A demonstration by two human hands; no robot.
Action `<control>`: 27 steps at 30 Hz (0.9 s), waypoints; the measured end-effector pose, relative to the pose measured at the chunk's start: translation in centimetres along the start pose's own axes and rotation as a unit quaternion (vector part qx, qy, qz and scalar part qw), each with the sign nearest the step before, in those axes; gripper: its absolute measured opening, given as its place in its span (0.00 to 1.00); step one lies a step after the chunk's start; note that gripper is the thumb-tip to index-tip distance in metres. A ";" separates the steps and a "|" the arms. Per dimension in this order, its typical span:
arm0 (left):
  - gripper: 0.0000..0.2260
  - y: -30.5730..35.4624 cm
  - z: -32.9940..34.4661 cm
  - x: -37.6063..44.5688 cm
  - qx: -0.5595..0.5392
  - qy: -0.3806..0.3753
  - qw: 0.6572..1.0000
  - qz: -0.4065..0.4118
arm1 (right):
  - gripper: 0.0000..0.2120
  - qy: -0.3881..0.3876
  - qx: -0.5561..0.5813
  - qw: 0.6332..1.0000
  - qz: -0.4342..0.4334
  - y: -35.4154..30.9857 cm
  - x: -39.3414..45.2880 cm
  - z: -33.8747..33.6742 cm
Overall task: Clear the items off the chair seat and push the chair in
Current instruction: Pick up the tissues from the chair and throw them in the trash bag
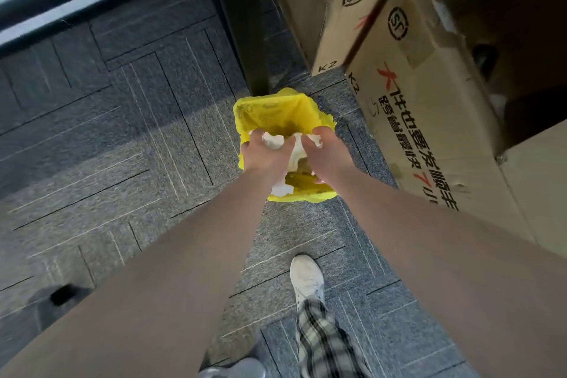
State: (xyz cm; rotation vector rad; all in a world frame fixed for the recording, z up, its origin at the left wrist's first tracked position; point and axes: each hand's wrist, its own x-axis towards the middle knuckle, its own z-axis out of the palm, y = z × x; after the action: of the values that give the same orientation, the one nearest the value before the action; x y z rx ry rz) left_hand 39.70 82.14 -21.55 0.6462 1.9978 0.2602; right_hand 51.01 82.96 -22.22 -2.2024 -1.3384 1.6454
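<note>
Bin liner (276, 115): thin yellow plastic, crinkled, slightly glossy. Tissues (296, 149): white paper, crumpled, matt and soft-looking. Floor (122, 132): grey-blue carpet tiles, short rough pile, matt. Boxes (426, 120): brown corrugated cardboard, matt, printed in black and red, tape strips with a dull sheen. Post (242, 24): dark, smooth; material unclear. Shoe (306, 279): white, smooth upper. Trouser leg (325, 344): checked woven cloth.
</note>
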 end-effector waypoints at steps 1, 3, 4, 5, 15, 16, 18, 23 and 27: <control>0.34 0.0 0.1 0.0 -0.015 0.001 1.000 -0.002 | 0.21 0.001 0.008 1.000 0.004 -0.1 -0.1 -0.1; 0.36 0.1 0.1 0.0 -0.046 -0.003 0.999 -0.005 | 0.22 -0.003 0.030 0.999 0.017 -0.4 -0.2 -0.3; 0.36 0.1 0.1 0.0 -0.059 -0.003 0.998 -0.004 | 0.22 -0.010 0.043 0.999 0.027 -0.6 -0.4 -0.5; 0.37 0.1 0.0 -0.1 -0.067 -0.001 0.998 -0.003 | 0.23 -0.019 0.051 0.998 0.038 -0.9 -0.7 -0.6; 0.30 -0.6 -3.4 -1.8 0.013 -0.030 0.999 0.025 | 0.23 -0.023 -0.150 0.988 -0.026 -1.1 -3.3 -0.8; 0.30 -0.8 -4.1 -2.3 0.027 -0.032 0.999 0.029 | 0.22 -0.027 -0.170 0.984 -0.042 -1.3 -3.7 -0.7; 0.27 -1.3 -5.9 -3.4 0.035 -0.036 0.998 0.039 | 0.22 -0.042 -0.198 0.977 -0.070 -2.0 -4.9 -0.4; 0.27 -4.3 -10.9 -6.9 0.052 -0.032 0.996 0.066 | 0.23 -0.075 -0.283 0.950 -0.113 -4.4 -8.6 1.7; 0.28 -8.4 -15.9 -9.7 0.056 -0.016 0.998 0.039 | 0.23 -0.096 -0.336 0.926 -0.141 -7.0 -12.5 5.3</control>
State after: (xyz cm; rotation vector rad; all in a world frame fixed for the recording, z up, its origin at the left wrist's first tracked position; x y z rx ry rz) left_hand 26.76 71.17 -10.08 0.7950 1.9705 0.1843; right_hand 42.13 76.68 -11.54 -2.0030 -2.4429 1.4631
